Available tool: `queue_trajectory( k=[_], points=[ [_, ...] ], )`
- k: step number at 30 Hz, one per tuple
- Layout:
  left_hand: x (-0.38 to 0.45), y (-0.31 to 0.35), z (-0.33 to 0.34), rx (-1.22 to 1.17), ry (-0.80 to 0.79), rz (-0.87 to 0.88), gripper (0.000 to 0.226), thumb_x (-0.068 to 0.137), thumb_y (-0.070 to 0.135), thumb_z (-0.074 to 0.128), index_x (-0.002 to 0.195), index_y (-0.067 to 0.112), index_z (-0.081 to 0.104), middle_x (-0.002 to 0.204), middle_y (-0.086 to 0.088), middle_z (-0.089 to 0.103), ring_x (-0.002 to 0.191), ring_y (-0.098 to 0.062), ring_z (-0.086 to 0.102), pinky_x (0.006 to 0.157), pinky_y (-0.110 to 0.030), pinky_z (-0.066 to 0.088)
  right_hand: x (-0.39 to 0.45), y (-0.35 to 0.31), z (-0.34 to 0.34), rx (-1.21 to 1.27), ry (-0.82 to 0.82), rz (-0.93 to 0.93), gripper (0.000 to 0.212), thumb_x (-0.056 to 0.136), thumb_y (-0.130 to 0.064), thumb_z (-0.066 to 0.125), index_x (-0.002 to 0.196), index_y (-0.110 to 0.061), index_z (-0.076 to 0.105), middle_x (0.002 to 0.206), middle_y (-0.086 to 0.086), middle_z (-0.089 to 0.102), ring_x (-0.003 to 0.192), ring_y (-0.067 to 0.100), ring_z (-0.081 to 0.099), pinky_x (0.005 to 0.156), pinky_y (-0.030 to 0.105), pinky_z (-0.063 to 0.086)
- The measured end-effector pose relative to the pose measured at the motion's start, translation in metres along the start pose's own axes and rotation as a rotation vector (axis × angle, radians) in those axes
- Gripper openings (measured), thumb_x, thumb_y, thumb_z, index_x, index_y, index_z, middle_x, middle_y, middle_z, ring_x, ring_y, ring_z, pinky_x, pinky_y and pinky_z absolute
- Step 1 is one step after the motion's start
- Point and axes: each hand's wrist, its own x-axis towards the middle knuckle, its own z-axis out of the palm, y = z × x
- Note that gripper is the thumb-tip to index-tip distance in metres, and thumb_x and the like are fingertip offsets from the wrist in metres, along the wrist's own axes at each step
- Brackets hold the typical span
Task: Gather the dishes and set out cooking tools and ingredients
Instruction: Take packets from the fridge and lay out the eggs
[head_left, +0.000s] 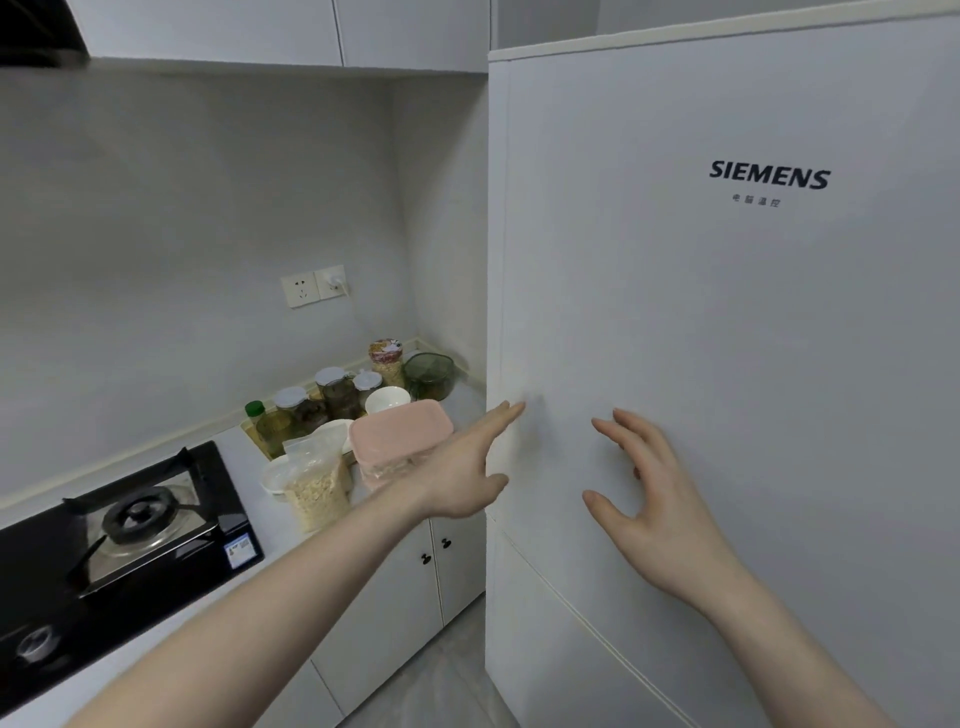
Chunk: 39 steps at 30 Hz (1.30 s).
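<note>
A tall white fridge (727, 322) fills the right side, its door closed. My left hand (467, 467) reaches to the door's left edge with straight fingers, the fingertips at the edge. My right hand (649, 493) hovers just in front of the door face, fingers spread and relaxed, holding nothing. On the counter in the corner sit a bag of oats (317, 488), a pink-lidded box (400, 431), a white bowl (387, 400), several jars (337, 389) and a green glass container (428, 371).
A black gas hob (130, 525) with a burner lies on the counter at the left. White base cabinets (405, 587) with dark knobs stand below. A wall socket (311, 286) sits above the jars. Grey tiled floor shows beside the fridge.
</note>
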Motion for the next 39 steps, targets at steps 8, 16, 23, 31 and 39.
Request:
queue_trajectory(
  k=[8, 16, 23, 31, 39],
  points=[
    [-0.131, -0.058, -0.025, 0.101, 0.167, -0.146, 0.082, 0.092, 0.019, 0.060, 0.157, 0.045, 0.018, 0.166, 0.019, 0.008, 0.153, -0.007, 0.011, 0.119, -0.020, 0.013, 0.003, -0.040, 0.051, 0.047, -0.148, -0.052, 0.065, 0.090, -0.027, 0.069, 0.144, -0.049, 0.040, 0.154, -0.033, 0.021, 0.143, -0.005, 0.030, 0.116, 0.037, 0.039],
    [-0.308, -0.107, -0.074, 0.152, 0.384, -0.413, 0.069, 0.094, 0.027, 0.061, 0.153, 0.045, 0.028, 0.164, 0.027, 0.008, 0.151, -0.001, 0.013, 0.118, -0.018, 0.016, -0.009, -0.157, 0.174, 0.149, -0.451, -0.252, 0.065, 0.089, -0.025, 0.071, 0.142, -0.048, 0.041, 0.152, -0.036, 0.022, 0.143, -0.011, 0.024, 0.116, 0.026, 0.032],
    [-0.503, -0.136, -0.103, 0.176, 0.557, -0.675, 0.064, 0.093, 0.028, 0.063, 0.147, 0.048, 0.037, 0.158, 0.036, 0.013, 0.145, 0.005, 0.025, 0.113, -0.011, 0.020, -0.056, -0.282, 0.288, 0.250, -0.689, -0.434, 0.062, 0.091, -0.033, 0.070, 0.141, -0.054, 0.039, 0.152, -0.039, 0.019, 0.141, -0.011, 0.029, 0.117, 0.032, 0.035],
    [-0.689, -0.141, -0.111, 0.153, 0.743, -0.970, 0.058, 0.090, 0.027, 0.065, 0.139, 0.049, 0.044, 0.155, 0.039, 0.016, 0.141, 0.012, 0.024, 0.103, 0.001, 0.019, -0.132, -0.414, 0.399, 0.332, -0.939, -0.632, 0.060, 0.092, -0.037, 0.067, 0.141, -0.056, 0.038, 0.151, -0.042, 0.018, 0.139, -0.013, 0.029, 0.114, 0.024, 0.036],
    [-0.806, -0.156, -0.115, 0.174, 0.918, -1.208, 0.058, 0.086, 0.030, 0.066, 0.133, 0.056, 0.044, 0.155, 0.034, 0.021, 0.141, 0.009, 0.029, 0.112, -0.014, 0.023, -0.172, -0.516, 0.494, 0.364, -1.136, -0.802, 0.059, 0.091, -0.040, 0.066, 0.141, -0.055, 0.039, 0.149, -0.043, 0.021, 0.139, -0.013, 0.029, 0.118, 0.029, 0.033]
  ],
)
